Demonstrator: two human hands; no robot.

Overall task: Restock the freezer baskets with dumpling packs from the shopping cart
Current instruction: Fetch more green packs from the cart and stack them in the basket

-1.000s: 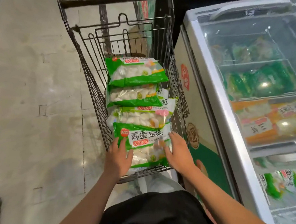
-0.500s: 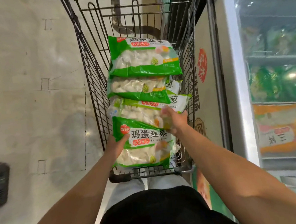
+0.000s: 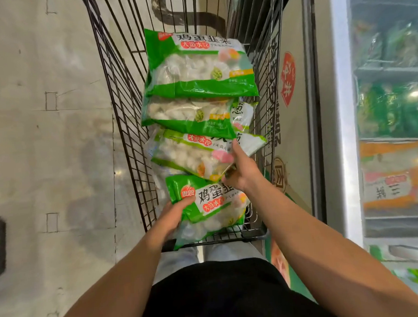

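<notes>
Here the left hand (image 3: 173,218) grips the nearest dumpling pack (image 3: 213,207) in the shopping cart (image 3: 123,95); the right hand (image 3: 240,171) pinches the next pack (image 3: 190,154).

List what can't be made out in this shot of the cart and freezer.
- Head view: right hand fingertips, tucked under the pale-green pack; its grip is unclear.
- Lower packs in the shopping cart, covered by the top ones; no count possible.
- Freezer contents, blurred by glare on the glass.
- Left hand fingers, behind the nearest pack.
</notes>
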